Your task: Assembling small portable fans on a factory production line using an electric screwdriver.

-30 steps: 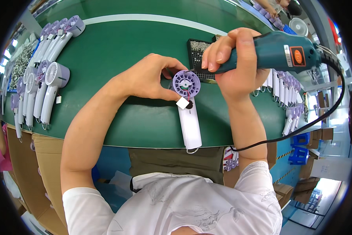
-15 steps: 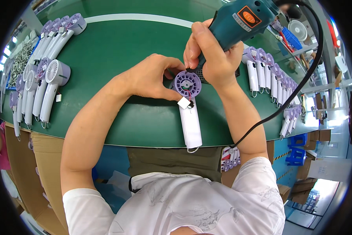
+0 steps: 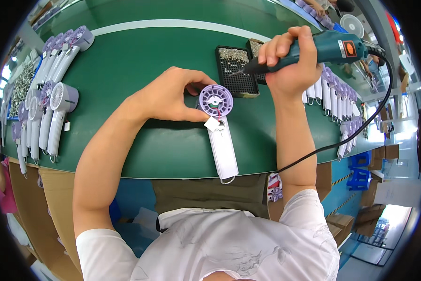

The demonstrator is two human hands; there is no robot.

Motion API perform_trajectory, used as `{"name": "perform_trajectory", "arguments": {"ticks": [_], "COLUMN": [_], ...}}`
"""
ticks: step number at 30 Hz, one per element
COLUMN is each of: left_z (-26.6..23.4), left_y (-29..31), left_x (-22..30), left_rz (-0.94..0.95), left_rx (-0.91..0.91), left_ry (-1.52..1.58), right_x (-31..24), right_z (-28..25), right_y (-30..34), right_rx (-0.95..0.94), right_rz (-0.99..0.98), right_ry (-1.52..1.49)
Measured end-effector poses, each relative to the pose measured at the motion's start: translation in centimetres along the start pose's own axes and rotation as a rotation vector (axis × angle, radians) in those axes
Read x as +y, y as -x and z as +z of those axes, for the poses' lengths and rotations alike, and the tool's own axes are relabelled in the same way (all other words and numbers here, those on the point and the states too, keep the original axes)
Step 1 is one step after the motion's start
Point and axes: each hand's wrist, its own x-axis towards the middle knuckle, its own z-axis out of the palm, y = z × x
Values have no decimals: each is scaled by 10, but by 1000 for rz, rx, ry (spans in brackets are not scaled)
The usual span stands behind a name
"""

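1. Shows at the left side of the green table (image 3: 126,61) a group of fans (image 3: 63,97) with purple heads and white handles, lying close together.
2. Curls the left hand (image 3: 175,99) around the left side of a handheld fan (image 3: 224,150), thumb at the lower edge of its head and fingers at the upper; cannot tell how firmly.
3. Has that fan near the middle of the table's front edge, head outward, handle pointing back toward the body with its end slightly to the right.
4. Looks round and purple at the fan head (image 3: 216,100), with spoke-like slots about a pale hub and bits of green and red wire below it.
5. Bears a small white square piece (image 3: 212,123), set cornerwise at the neck, beside a round detail partly hidden there.
6. Runs down in a slim, straight, plain white handle to a shiny wire loop (image 3: 228,181).
7. Includes, just beyond the head and apart from it, a black tray (image 3: 244,85) gridded with holes, silvery screws (image 3: 233,54) heaped at its far end.
8. Grips a teal electric screwdriver (image 3: 330,47) in the closed right hand (image 3: 292,68), black nose pointing left, thin tip over the tray; cannot tell whether touching.
9. Trails a black cord (image 3: 355,141) at the right, past more purple-and-white fans (image 3: 327,93).
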Motion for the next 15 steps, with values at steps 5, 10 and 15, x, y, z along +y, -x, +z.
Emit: {"name": "perform_trajectory", "arguments": {"ticks": [5,10,15], "left_z": [-2,0,0], "left_y": [3,1,1], "left_x": [2,1,1], "left_rz": [-6,21,21], "left_rx": [21,37,34], "left_ry": [-63,-71,-70], "right_x": [21,22,23], "right_z": [-15,-3,-1], "right_y": [-7,-7,-6], "right_rx": [113,171,217], "right_rz": [-54,-29,12], "right_ry": [164,211,214]}}
